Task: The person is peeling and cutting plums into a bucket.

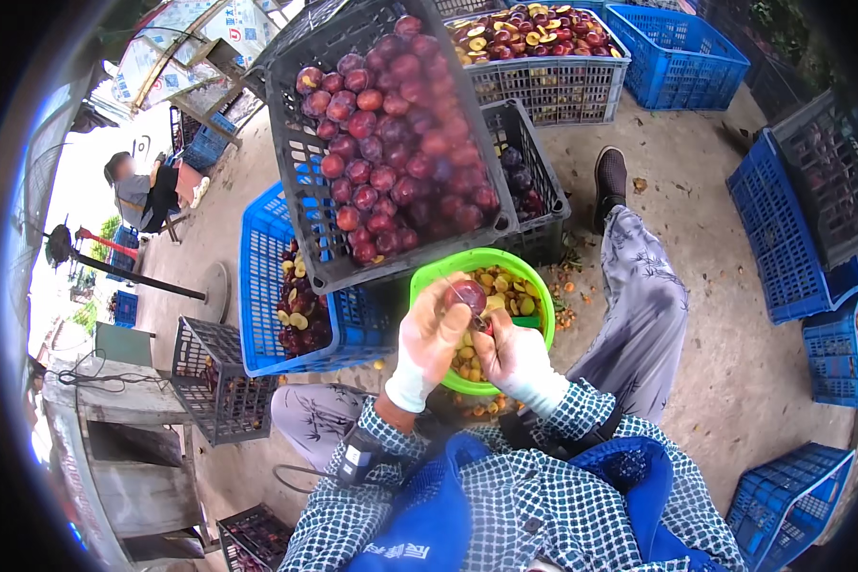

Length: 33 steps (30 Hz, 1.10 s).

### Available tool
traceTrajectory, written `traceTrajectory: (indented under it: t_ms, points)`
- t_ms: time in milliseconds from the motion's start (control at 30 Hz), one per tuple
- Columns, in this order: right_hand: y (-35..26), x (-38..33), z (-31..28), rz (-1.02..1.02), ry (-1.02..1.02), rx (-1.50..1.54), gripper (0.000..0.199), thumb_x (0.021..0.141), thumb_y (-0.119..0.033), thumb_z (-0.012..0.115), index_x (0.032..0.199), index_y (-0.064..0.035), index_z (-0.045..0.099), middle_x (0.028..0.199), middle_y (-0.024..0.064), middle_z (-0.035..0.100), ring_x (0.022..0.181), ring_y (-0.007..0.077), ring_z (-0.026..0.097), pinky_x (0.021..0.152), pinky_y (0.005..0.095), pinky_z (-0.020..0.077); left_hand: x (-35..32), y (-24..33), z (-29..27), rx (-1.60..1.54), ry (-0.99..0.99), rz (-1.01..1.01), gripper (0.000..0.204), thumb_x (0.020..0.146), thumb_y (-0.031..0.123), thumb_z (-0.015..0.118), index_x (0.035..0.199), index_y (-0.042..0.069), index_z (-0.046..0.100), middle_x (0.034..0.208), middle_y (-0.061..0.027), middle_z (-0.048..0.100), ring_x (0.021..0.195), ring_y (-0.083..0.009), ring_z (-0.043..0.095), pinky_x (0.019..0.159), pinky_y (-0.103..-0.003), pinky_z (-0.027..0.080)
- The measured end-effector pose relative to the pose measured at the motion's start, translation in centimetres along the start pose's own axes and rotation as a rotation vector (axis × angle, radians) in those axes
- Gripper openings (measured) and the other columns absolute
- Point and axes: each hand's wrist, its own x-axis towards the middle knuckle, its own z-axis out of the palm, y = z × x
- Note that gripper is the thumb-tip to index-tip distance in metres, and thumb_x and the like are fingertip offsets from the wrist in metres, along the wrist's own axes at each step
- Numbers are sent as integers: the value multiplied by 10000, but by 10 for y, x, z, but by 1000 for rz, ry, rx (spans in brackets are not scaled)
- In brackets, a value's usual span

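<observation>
We held one plum over the tub, slightly left of its middle, our left hand pinching it between thumb and fingers; our right hand pinched a dark red piece, too covered for us to tell more. We judged that the plum could slip, because its skin looked smooth and the grip on it was mostly fingertips; dropped wide of the rim, it would reach the floor. A knock could also send whole plums over the near edge of the black crate. We counted two hands, one held plum, one tub, one black crate beyond it, and one blue crate left of it; the crated plums were too many to count.
</observation>
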Motion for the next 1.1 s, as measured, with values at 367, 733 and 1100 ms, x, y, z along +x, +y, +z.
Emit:
traceTrajectory:
  t_ms: [367, 733, 1100]
  points:
    - [-11, -4, 2, 98, -61, 180, 307, 1099, -305, 685, 1182, -10, 675, 776, 198, 729, 653, 432, 727, 598, 518, 570, -5, -2, 0, 164, 9, 90, 679, 1078, 425, 793, 1518, -38, 562, 1396, -130, 723, 1266, -201, 684, 1136, -357, 540]
    - [-9, 21, -29, 1, -23, 104, 678, 901, -575, 909, 1262, -55, 667, 882, 155, 761, 826, 382, 801, 731, 475, 627, -7, -27, -33, -254, -147, -281, 558, 1204, 412, 556, 1489, -64, 615, 1339, -147, 736, 1246, -236, 712, 1090, -364, 568]
    - [-13, 20, -21, 217, -146, 443, 710, 855, -544, 967, 1256, -18, 710, 1020, 162, 810, 904, 246, 810, 824, 385, 633, -23, -15, -16, 365, -82, 46, 779, 1189, 644, 423, 1618, 9, 565, 1364, -39, 727, 890, -53, 595, 746, -213, 486]
